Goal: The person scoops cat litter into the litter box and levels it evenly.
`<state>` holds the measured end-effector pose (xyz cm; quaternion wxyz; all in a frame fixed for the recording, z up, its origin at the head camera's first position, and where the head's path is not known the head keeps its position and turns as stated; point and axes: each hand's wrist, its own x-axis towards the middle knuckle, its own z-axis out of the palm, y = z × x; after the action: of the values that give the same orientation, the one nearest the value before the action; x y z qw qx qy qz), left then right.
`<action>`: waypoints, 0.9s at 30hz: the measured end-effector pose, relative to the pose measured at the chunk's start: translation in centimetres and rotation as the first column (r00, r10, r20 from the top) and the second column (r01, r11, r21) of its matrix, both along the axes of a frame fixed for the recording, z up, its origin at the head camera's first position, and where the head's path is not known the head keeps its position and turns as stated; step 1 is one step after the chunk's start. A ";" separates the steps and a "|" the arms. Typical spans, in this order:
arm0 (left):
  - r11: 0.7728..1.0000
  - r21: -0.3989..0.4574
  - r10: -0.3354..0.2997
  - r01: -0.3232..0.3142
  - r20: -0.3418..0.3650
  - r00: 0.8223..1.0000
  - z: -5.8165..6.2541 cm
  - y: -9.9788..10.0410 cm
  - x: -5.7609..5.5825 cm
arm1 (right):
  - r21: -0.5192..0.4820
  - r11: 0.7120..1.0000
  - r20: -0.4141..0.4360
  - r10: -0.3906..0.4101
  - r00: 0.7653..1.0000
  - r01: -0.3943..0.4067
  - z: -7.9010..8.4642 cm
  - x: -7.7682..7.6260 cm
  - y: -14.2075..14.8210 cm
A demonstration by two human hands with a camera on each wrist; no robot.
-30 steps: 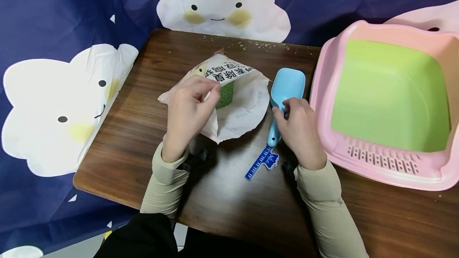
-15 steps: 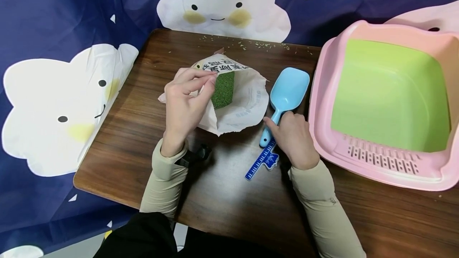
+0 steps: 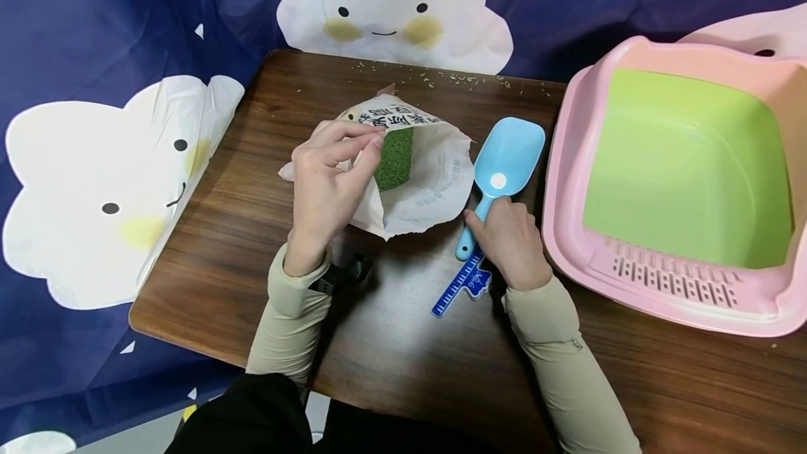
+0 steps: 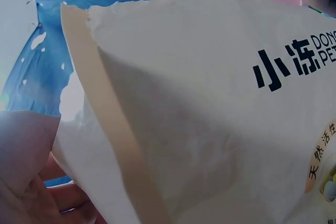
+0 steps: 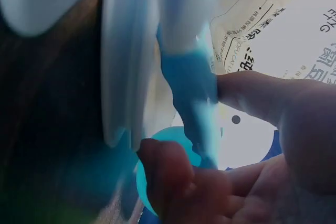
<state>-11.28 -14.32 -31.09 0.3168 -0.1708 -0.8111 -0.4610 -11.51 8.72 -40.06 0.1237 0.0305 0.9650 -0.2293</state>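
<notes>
My left hand (image 3: 330,177) pinches the torn rim of a white paper cat litter bag (image 3: 435,184) and holds its mouth open. Green litter granules (image 3: 395,160) show inside. In the left wrist view, the printed side of the bag (image 4: 199,103) fills most of the picture, with the fingers at its edge. My right hand (image 3: 513,244) grips the handle of a light blue litter scoop (image 3: 512,149) just right of the bag. The right wrist view shows the thumb on one side of the handle (image 5: 191,93) and curled fingers on the other.
A pink litter box (image 3: 557,209) with a green inside and a slotted front stands close to the right of the scoop. Below the handle lies a blue ruler-like piece (image 3: 457,288). Pale bits (image 3: 463,79) are scattered along the table's back edge.
My right hand has slid down toward the handle's end, and the scoop has turned, its bowl swinging slightly right. My left hand has drawn the bag's rim back, exposing more green litter.
</notes>
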 end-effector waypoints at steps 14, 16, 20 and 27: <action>0.995 -0.061 0.073 -0.075 -0.030 0.997 0.1 -0.2 -0.1 | -0.009 0.999 -0.100 0.051 0.994 -0.052 -0.2 -0.1 -0.2; 0.994 -0.069 0.078 -0.081 -0.034 0.996 0.1 -0.3 -0.2 | -0.017 0.999 -0.128 0.049 0.991 -0.052 0.0 -0.1 -0.1; 0.995 -0.058 0.081 -0.083 -0.037 0.996 0.0 -0.4 -0.3 | -0.054 0.998 -0.176 0.021 0.984 -0.031 0.4 -0.1 -0.1; 0.995 -0.046 0.085 -0.086 -0.023 0.996 0.1 -0.6 -0.2 | -0.154 0.988 -0.209 -0.030 0.977 -0.003 1.6 0.0 0.1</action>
<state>-11.52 -14.88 -31.00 0.3407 -0.1481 -0.8249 -0.4261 -11.53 8.87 -38.43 0.0210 0.0029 0.9519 -0.3057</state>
